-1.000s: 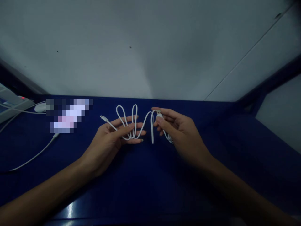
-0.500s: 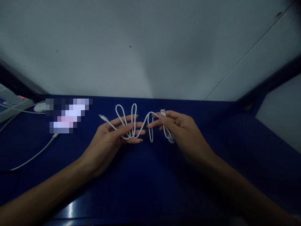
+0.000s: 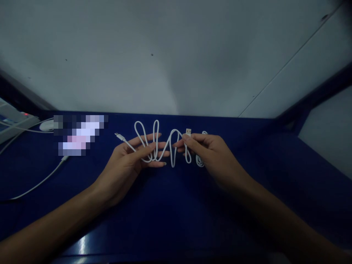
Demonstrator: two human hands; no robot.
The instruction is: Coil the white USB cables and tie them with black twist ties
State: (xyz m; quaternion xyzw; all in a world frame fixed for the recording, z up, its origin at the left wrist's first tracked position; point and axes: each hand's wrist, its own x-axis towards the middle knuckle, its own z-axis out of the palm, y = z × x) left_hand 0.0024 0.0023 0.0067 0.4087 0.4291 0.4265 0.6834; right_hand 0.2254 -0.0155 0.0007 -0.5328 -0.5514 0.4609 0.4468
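A white USB cable (image 3: 156, 137) runs between my two hands above the blue table. My left hand (image 3: 132, 161) pinches several upright loops of it between thumb and fingers. The small connector (image 3: 120, 136) at one end sticks out to the left, over the wrist side of the thumb. My right hand (image 3: 203, 148) grips the cable near its USB-A plug (image 3: 188, 131), which points up above the thumb tip. One loop hangs below the right fingers. A white coil (image 3: 200, 161) lies beside the right palm, partly hidden by that hand.
A blurred-out bright object (image 3: 82, 135) lies at left with a white cord (image 3: 41, 187) leading from it. Beyond it are a white plug-like piece (image 3: 46, 125) and a power strip (image 3: 19, 126) with a red light. A pale wall (image 3: 165, 73) rises behind the table (image 3: 159, 220).
My right fingers have shifted slightly left along the cable, and the loop under them has changed shape. The USB-A plug has moved a little left. My left hand stays nearly still.
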